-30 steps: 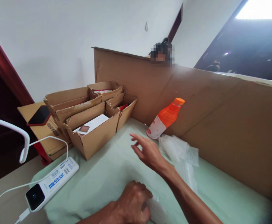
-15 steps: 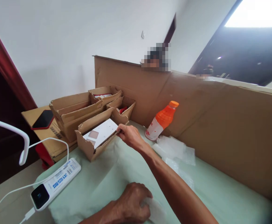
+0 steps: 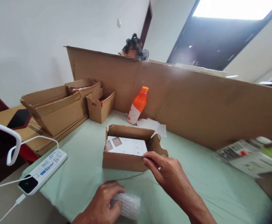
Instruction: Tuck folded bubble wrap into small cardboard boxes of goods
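Note:
A small open cardboard box [image 3: 124,161] sits on the pale green tablecloth [image 3: 86,161] right in front of me, with white cards [image 3: 126,146] lying inside it. My right hand [image 3: 166,172] pinches the box's near right corner. My left hand [image 3: 103,207] rests at the bottom edge, fingers curled over a roll of bubble wrap [image 3: 127,205].
Larger cardboard boxes [image 3: 56,105] stand at the back left, one with a phone [image 3: 19,118] on its flap. An orange bottle [image 3: 137,105] leans by a tall cardboard wall [image 3: 196,99]. A white power strip [image 3: 41,171] lies left, papers and bottles [image 3: 250,154] right. A person sits behind the wall.
My right hand has dragged the small box with the cards away from the stack to the middle of the cloth. My view has swung right. The left hand holds bubble wrap.

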A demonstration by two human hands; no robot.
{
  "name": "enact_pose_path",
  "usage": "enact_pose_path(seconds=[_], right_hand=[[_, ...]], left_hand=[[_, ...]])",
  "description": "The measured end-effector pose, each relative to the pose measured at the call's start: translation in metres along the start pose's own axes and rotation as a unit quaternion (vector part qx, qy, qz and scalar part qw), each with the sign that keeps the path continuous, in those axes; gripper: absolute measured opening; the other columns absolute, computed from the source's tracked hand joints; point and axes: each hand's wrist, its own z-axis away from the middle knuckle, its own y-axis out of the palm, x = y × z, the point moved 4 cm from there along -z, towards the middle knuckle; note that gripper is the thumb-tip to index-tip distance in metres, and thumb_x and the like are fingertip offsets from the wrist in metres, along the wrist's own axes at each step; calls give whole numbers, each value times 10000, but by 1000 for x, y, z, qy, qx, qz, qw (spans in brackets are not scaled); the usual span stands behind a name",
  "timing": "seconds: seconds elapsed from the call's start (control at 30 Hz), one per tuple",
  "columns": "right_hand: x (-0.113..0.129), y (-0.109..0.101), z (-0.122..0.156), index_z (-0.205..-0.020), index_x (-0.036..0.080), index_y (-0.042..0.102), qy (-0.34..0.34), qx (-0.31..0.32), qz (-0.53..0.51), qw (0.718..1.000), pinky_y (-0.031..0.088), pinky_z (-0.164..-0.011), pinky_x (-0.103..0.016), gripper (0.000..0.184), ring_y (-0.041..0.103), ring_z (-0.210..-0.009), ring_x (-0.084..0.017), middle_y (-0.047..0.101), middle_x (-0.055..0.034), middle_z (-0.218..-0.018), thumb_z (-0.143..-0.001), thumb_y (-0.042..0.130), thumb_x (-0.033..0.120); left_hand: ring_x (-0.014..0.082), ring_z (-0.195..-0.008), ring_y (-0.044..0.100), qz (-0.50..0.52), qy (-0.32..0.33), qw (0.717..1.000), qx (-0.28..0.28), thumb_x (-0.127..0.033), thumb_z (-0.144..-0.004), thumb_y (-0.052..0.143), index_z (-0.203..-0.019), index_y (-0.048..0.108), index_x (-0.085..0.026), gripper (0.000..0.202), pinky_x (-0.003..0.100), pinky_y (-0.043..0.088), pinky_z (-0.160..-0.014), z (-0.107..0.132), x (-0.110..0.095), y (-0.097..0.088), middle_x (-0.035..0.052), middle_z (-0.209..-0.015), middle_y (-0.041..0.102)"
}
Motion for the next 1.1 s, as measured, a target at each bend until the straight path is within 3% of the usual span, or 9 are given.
enact_pose_path(seconds=[0.13, 0.27, 0.33, 0.43, 0.57, 0.7, 0.87, 1.0, 1.1], right_hand=[[-26, -25, 39, -1103, 272, 689, 88, -46, -102, 990, 495, -550, -269, 285, 672, -585, -171, 761, -1, -746, -919, 542, 433], [-47, -22, 50, -1237, 241, 640, 132, 15, -156, 979, 490, -518, -269, 396, 658, -543, -174, 702, 30, -613, -887, 545, 400], [-54, -16, 49, -1169, 227, 659, 141, 39, -187, 971, 499, -541, -265, 346, 676, -565, -170, 705, 27, -631, -876, 539, 367], [-60, -11, 47, -900, 219, 677, 142, 19, -205, 968, 501, -591, -258, 209, 686, -618, -158, 716, 10, -685, -877, 497, 324], [-67, -12, 57, -771, 225, 670, 133, -26, -178, 975, 485, -591, -252, 261, 659, -619, -152, 688, 15, -648, -899, 462, 317], [-82, -26, 88, -790, 244, 692, 158, -68, -146, 974, 504, -576, -250, 279, 666, -590, -156, 693, 19, -629, -917, 488, 384], [-104, -47, 150, -846, 274, 745, 201, -163, -80, 963, 552, -541, -244, 287, 706, -544, -175, 729, 23, -616, -862, 570, 501], [-117, -50, 199, -852, 287, 754, 251, -243, -46, 936, 599, -546, -254, 325, 726, -532, -200, 749, 20, -624, -832, 596, 571], [-123, -45, 220, -889, 284, 755, 288, -262, -45, 920, 622, -577, -258, 332, 757, -603, -223, 766, 12, -654, -823, 619, 580]], left_hand=[[200, -803, 655, -16, -36, 999, -8, -162, -744, 513, -951, 707, -199, 285, 268, 472, -727, 10, -4, -19, 44, -868, 704], [189, -769, 649, -20, -45, 998, -38, -195, -774, 525, -947, 713, -201, 256, 251, 466, -686, 9, -5, -32, 33, -856, 703], [195, -795, 657, -14, -45, 997, -59, -221, -779, 537, -938, 717, -198, 241, 252, 476, -703, 5, -5, -39, 36, -874, 708], [211, -815, 662, -7, -62, 994, -86, -266, -771, 556, -919, 719, -191, 233, 264, 487, -717, -3, -4, -48, 39, -883, 707], [213, -780, 649, 1, -70, 993, -94, -297, -754, 563, -869, 709, -177, 221, 282, 487, -721, -15, -3, -48, 37, -836, 695], [210, -823, 643, 18, -43, 997, -59, -251, -751, 544, -854, 696, -179, 197, 281, 477, -753, -27, -11, -28, 43, -868, 687], [192, -827, 627, 47, -25, 999, -6, -165, -712, 496, -850, 668, -179, 221, 264, 456, -739, -50, -23, 13, 43, -884, 676], [199, -917, 635, 86, 9, 996, 29, -109, -673, 487, -848, 664, -182, 259, 272, 462, -823, -73, -35, 46, 53, -956, 688], [201, -942, 634, 116, 30, 991, 56, -87, -641, 491, -822, 665, -182, 269, 279, 464, -857, -85, -43, 66, 59, -985, 683]])
